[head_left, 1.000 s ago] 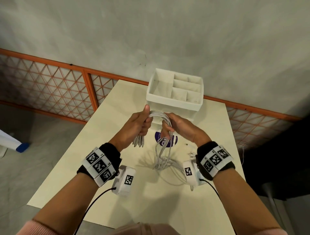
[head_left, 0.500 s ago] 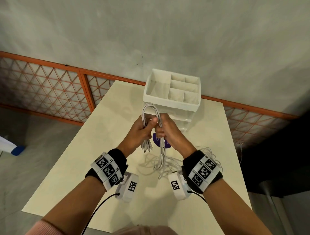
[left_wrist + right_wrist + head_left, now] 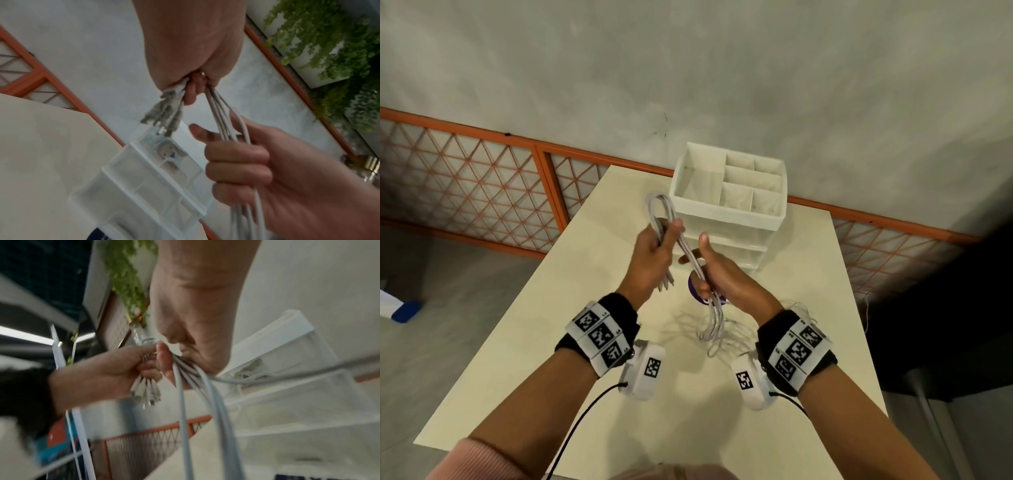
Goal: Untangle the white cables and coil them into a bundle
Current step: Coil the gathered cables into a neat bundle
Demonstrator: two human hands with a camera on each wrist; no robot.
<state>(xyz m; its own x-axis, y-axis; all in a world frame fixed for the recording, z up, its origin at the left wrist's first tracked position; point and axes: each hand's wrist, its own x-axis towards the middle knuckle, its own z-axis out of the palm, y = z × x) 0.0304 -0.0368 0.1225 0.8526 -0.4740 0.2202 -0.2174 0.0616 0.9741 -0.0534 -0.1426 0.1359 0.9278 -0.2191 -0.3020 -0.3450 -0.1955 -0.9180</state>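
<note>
Hands raised above the bench: left hand (image 3: 654, 257) fingers curl round a folded loop of white cables (image 3: 690, 255) beside their plug ends, right hand (image 3: 717, 274) grips the strands lower; light, limp and probably slippery, best held near the plugs.

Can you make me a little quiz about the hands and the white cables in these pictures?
1. True or false: the left hand holds a loop of the white cables with the plugs hanging below it.
2. Which hand grips the long run of cables that hangs down to the table? A) the left hand B) the right hand C) neither
3. Fill in: behind the hands stands a white ______ with open compartments on top.

Key
1. True.
2. B, its fingers curl round the strands.
3. Organizer box.
</note>
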